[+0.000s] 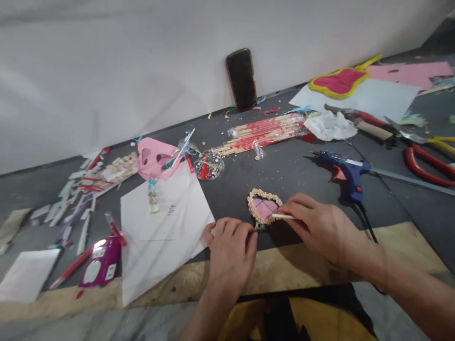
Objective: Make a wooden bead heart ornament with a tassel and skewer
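A small heart (267,193) edged with pale beads lies on the dark table, pink inside with dark thread crossing it. My right hand (316,227) pinches a light wooden stick (283,216), whose tip lies over the pink part. Fingers bent, my left hand (231,251) rests on the table at the heart's lower end. Its thumb and index finger come together at the thread ends there; the exact grip is partly hidden. Right of the heart lies a blue glue gun (350,173) with its nozzle pointing left.
White paper (192,208) lies left, with a pink mask (156,156) at its top. Behind are packed wooden sticks (266,132) and a phone (241,79) against the wall. Red-handled scissors (426,166) and pliers (369,118) lie right. A purple packet (101,263) sits far left.
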`<action>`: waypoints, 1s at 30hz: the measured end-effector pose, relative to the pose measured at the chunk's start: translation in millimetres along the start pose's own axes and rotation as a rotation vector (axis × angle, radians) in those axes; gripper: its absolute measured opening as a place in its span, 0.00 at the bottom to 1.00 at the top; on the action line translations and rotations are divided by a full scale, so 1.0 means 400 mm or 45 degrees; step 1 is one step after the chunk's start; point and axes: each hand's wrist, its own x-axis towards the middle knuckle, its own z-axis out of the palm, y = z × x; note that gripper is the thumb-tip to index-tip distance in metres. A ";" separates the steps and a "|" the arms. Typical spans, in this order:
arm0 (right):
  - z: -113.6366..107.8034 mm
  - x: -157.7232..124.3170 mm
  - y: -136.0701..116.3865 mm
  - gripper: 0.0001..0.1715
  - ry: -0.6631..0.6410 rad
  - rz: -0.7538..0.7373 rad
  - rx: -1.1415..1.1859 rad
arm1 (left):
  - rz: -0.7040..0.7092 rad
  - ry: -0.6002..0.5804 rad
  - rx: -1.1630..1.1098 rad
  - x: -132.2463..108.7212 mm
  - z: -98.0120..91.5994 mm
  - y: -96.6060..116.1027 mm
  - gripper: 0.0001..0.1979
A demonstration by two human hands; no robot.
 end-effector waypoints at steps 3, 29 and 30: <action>0.013 -0.016 -0.004 0.15 -0.007 -0.013 -0.039 | -0.003 0.012 -0.020 0.000 0.002 -0.001 0.04; 0.015 -0.033 -0.004 0.13 0.178 0.118 -0.182 | -0.059 0.014 -0.206 0.010 -0.007 -0.005 0.03; 0.022 -0.034 -0.008 0.12 0.179 0.089 -0.173 | -0.069 -0.003 -0.222 0.010 -0.009 -0.005 0.04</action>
